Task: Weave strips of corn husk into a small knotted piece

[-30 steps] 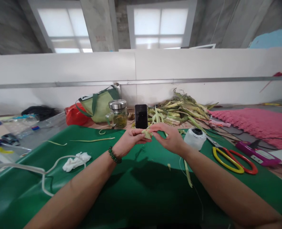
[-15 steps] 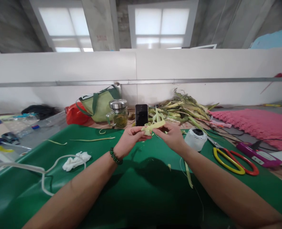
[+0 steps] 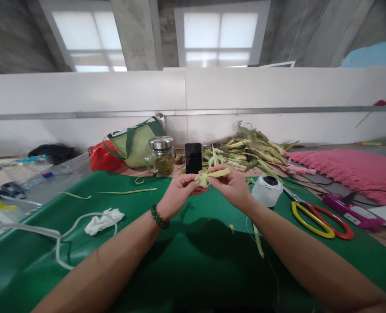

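Both my hands meet above the green table cover point(image 3: 130, 243), closed on a small bundle of pale yellow-green leaf strips point(image 3: 209, 175). My left hand point(image 3: 179, 194), with a dark bead bracelet on the wrist, pinches the bundle's left end. My right hand point(image 3: 232, 186) grips the right end, where one strip sticks out to the right over its fingers. A pile of green and dried leaves point(image 3: 248, 151) lies just behind my hands.
Behind stand a black phone point(image 3: 193, 158), a lidded glass jar point(image 3: 161, 155), a green bag point(image 3: 134, 141) and a red bag point(image 3: 102, 158). A white thread spool point(image 3: 267, 190), yellow and red scissors point(image 3: 320, 217) and a pink knitted mat point(image 3: 346, 167) lie right. A white cord point(image 3: 49, 232) and crumpled tissue point(image 3: 102, 221) lie left.
My right hand's fingers have shifted on the bundle, and one strip that was folded under now sticks out to the right. Both hands have risen slightly.
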The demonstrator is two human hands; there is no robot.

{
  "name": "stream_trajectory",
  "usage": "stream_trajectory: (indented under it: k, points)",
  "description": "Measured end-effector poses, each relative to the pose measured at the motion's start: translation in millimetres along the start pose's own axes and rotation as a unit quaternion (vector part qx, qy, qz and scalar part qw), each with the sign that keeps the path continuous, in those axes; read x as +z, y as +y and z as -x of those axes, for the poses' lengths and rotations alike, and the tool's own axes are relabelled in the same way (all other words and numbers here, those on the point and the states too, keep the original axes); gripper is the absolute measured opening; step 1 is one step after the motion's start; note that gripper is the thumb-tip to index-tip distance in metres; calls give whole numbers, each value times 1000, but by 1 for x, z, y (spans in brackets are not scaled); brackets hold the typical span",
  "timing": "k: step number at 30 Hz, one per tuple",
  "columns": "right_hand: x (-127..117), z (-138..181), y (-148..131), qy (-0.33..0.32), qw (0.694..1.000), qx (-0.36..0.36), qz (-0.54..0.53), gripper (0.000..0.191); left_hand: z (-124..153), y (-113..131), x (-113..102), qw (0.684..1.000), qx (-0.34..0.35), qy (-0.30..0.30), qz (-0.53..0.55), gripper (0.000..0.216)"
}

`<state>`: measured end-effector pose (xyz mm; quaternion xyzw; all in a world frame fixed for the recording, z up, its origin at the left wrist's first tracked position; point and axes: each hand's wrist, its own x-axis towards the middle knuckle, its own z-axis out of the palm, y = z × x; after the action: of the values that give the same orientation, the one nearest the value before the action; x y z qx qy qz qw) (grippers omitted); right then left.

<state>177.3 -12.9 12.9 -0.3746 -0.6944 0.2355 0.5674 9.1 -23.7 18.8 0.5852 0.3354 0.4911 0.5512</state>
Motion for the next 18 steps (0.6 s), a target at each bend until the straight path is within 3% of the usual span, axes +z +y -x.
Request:
stream_trajectory:
  k: [4, 10, 14, 18]
  points:
    - [-2, -3, 0, -23, 997, 10, -74, 18, 0, -1, 0, 1000, -4, 0, 4, 34]
    - [-8, -4, -4, -63, 997, 2, -36, 15, 1, 0, 2, 1000, -2, -14, 2, 32]
    - [-5, -3, -2, -44, 997, -51, 39, 14, 3, 2, 4, 1000, 4, -19, -16, 29]
    - [-1, 0, 1, -32, 996, -57, 67, 19, 3, 2, 4, 999, 2, -22, -39, 28]
